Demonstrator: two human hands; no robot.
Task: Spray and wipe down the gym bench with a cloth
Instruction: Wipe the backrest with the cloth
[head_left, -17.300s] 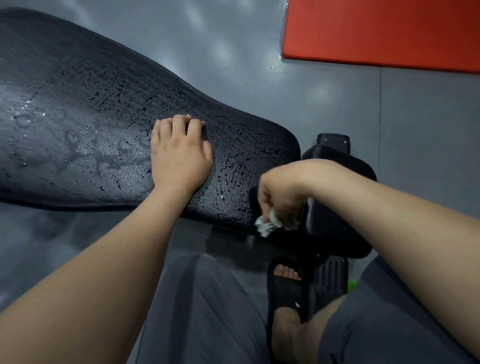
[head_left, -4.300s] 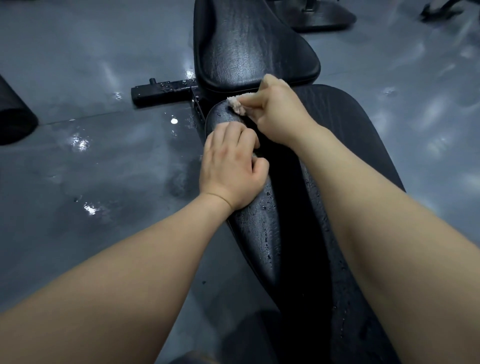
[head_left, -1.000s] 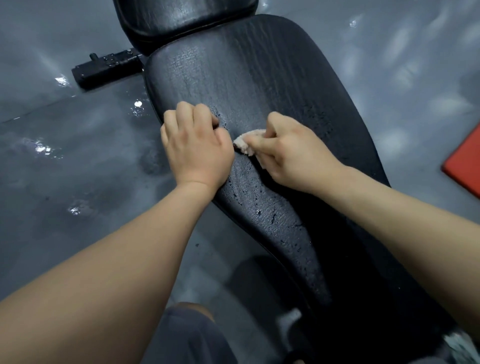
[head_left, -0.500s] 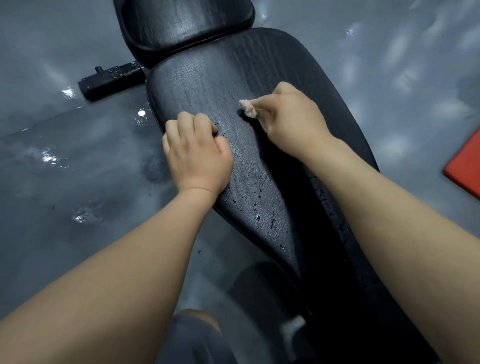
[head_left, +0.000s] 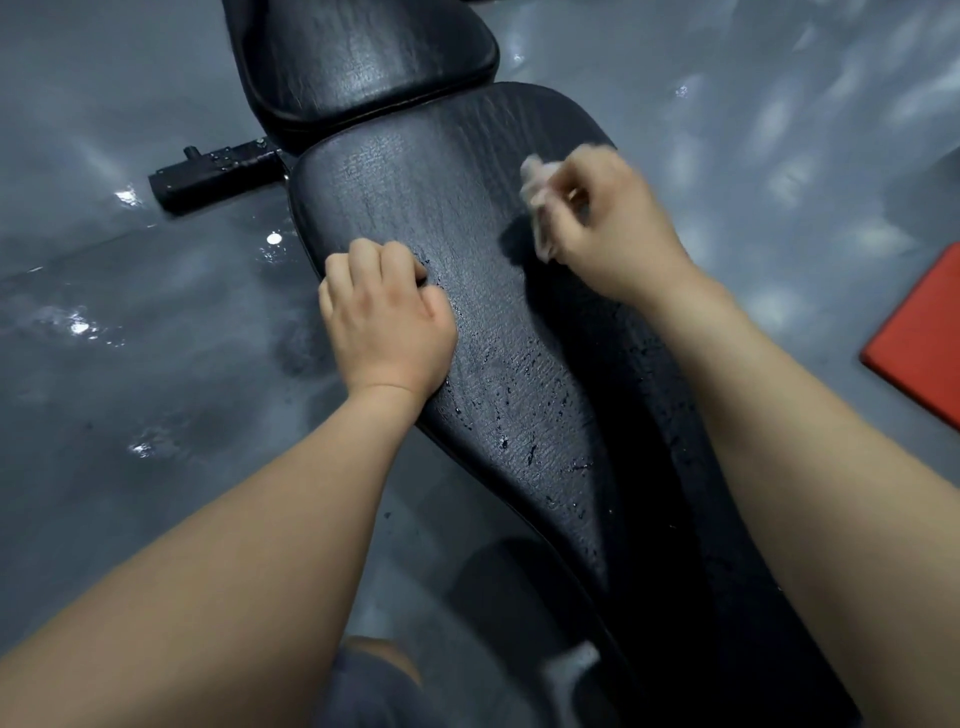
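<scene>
The black gym bench (head_left: 426, 187) runs from the bottom right up to the top centre, its long pad meeting a second pad (head_left: 358, 57) at the top. Droplets cling to the lower middle of the long pad. My right hand (head_left: 608, 234) pinches a small pale cloth (head_left: 535, 182) against the pad's upper right part; hand and cloth are blurred by motion. My left hand (head_left: 387, 317) rests on the pad's left edge with its fingers curled under and nothing in it.
The glossy grey floor (head_left: 130, 338) is wet beside the bench. A black metal frame bar (head_left: 213, 171) sticks out to the left at the pad joint. A red mat (head_left: 919, 343) lies at the right edge. My knee in grey shorts (head_left: 374, 680) shows at the bottom.
My right hand has swept the cloth from the pad's middle to its upper right side. My left hand has stayed on the left edge.
</scene>
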